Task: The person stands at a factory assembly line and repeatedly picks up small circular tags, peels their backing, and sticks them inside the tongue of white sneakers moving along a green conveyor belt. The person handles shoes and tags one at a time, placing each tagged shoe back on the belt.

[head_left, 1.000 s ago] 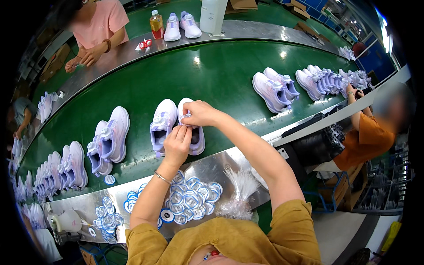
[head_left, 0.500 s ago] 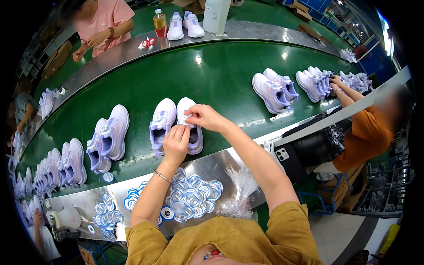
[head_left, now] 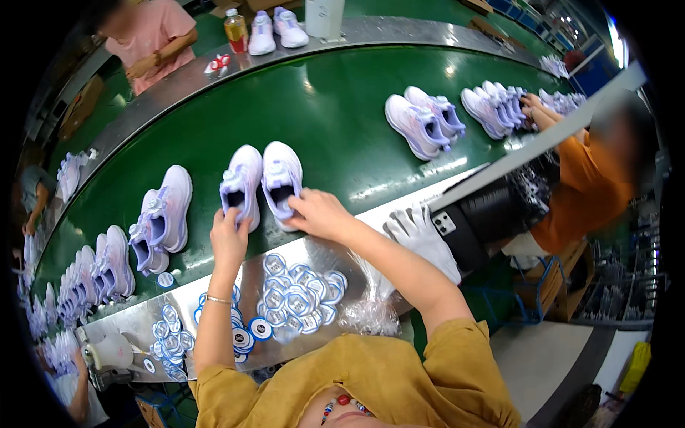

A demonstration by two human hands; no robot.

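A pair of white sneakers with lavender trim stands on the green belt in front of me, toes pointing away. My left hand [head_left: 230, 234] pinches the heel of the left sneaker [head_left: 244, 171]. At the back collar of the right sneaker [head_left: 282, 162], my right hand [head_left: 317, 212] grips the rim, its fingertips partly hidden at the shoe opening. Closer to me, round blue-and-white tags [head_left: 300, 299] lie piled on the metal ledge [head_left: 207, 282]. Beside them is a bundle of clear plastic fasteners [head_left: 371, 303].
More sneakers line the belt at left [head_left: 168, 214] and right [head_left: 424, 125]. White gloves [head_left: 421, 239] and a phone [head_left: 444, 223] lie right of my forearm. Co-workers sit at right [head_left: 585, 185] and far left [head_left: 153, 43]. A bottle [head_left: 235, 31] stands on the far ledge.
Both hands have left the right sneaker's front lacing area and come back to the heels, one on each shoe. The view has shifted a little.
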